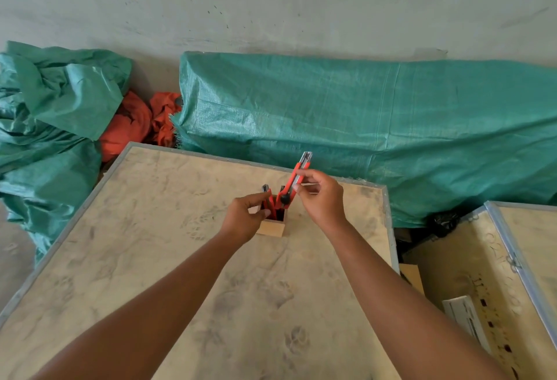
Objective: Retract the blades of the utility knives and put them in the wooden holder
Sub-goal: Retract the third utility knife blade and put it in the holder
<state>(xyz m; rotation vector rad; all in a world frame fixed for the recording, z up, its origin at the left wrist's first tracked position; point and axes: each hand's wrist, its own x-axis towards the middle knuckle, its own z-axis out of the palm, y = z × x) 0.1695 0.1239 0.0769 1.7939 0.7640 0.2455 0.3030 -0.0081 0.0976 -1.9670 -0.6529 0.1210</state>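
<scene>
Red utility knife [297, 179] tilted, pinched by right hand [321, 198] fingers [301, 188].

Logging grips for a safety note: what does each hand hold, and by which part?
Right hand pinches the red utility knife mid-body. Left hand grips the small wooden holder at its rim.

A dusty plywood crate top [168, 259] with metal edging fills the near middle, on a grey concrete floor [271, 3]. Behind it lie green woven tarps [361, 114] and some orange cloth [132, 126]. At right stands another wooden crate [470, 265].
</scene>
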